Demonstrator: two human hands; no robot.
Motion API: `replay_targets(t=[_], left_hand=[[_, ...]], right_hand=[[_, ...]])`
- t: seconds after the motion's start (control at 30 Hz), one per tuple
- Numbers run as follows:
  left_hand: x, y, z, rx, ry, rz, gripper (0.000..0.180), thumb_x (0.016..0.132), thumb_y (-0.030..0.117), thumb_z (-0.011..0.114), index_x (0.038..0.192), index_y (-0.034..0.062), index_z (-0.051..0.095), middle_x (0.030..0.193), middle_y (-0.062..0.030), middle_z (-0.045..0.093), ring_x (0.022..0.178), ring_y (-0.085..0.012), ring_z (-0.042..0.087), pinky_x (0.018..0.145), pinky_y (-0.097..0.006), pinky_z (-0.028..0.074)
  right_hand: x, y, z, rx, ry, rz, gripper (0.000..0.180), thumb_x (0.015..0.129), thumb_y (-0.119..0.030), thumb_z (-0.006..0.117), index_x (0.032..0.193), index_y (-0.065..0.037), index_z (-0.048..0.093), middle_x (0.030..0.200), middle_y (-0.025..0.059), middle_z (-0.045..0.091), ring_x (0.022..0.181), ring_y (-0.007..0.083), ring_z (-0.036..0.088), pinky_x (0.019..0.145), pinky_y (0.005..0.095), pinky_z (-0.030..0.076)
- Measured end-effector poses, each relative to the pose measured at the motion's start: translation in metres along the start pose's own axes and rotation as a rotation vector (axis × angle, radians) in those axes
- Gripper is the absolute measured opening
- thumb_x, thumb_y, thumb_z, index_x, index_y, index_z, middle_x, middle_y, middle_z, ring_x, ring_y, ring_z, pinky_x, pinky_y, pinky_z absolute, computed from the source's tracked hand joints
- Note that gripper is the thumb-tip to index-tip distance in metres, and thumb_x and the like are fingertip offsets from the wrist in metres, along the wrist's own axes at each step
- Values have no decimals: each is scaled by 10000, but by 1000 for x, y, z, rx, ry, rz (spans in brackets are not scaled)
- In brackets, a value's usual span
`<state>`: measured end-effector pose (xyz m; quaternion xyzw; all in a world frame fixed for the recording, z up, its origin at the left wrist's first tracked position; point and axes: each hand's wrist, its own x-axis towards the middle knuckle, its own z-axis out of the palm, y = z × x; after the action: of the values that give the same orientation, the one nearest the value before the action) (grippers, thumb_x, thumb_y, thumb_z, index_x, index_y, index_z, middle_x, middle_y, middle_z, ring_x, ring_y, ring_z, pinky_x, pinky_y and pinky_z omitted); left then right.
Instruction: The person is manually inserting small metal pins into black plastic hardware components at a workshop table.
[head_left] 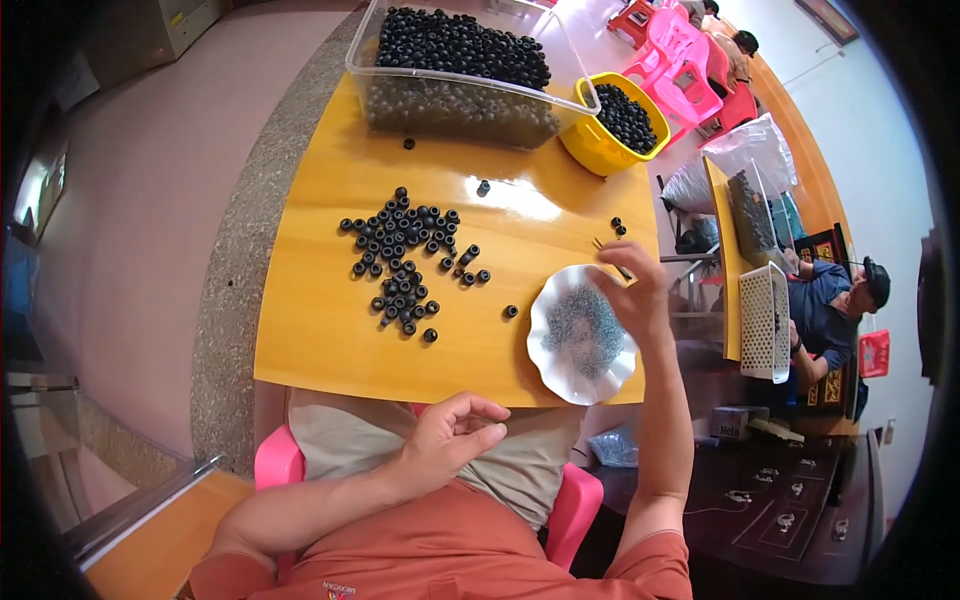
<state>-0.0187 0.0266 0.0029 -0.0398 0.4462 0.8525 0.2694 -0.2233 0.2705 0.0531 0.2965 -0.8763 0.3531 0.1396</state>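
Note:
My right hand (637, 292) is closed on a thin dark pair of tweezers (622, 270), above the right rim of a white scalloped plate (540, 355). On that plate lies a heap of tiny blue-grey beads or granules (585, 325). My left hand (455, 435) hovers over my lap by the table's near edge, its fingers loosely curled and the thumb apart from them. Nothing shows in it. Many small black ring-like parts (400, 240) with holes are scattered left of the plate, and one single black part (511, 311) sits close to its rim.
A clear plastic bin (460, 110) full of black parts stands at the table's far edge, beside a yellow basket (600, 150) of the same. The yellow-brown table (320, 350) bears them. To the right, another person (835, 310) sits by a white basket (765, 325). Pink chairs (675, 60) stand beyond.

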Motion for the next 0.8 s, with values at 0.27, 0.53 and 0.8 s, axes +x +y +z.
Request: replay_targets(t=[0.27,0.53,0.8], left_hand=[[-2,-8,4,109,-18,44,253,922,124,635,1135,-4,585,1022,-19,619,897,-55,582,792,-220,484],[-5,-9,4,122,-9,87,227,925,124,630,1114,5,594,975,-4,621,863,-50,581,768,-210,486],[0,-8,4,-23,104,150,136,909,93,625,1016,10,609,897,-2,617,763,-52,564,671,-205,492]], right_hand=[[-2,-87,43,-370,-490,-83,246,736,-186,739,937,-53,687,975,71,673,1053,266,568,862,384,475],[-8,-88,58,-482,-577,-35,209,777,-173,682,944,-46,690,940,103,659,1016,280,564,895,366,459],[-16,-94,62,-531,-555,-128,212,794,-147,674,955,-17,627,920,115,640,975,287,565,860,387,463]])
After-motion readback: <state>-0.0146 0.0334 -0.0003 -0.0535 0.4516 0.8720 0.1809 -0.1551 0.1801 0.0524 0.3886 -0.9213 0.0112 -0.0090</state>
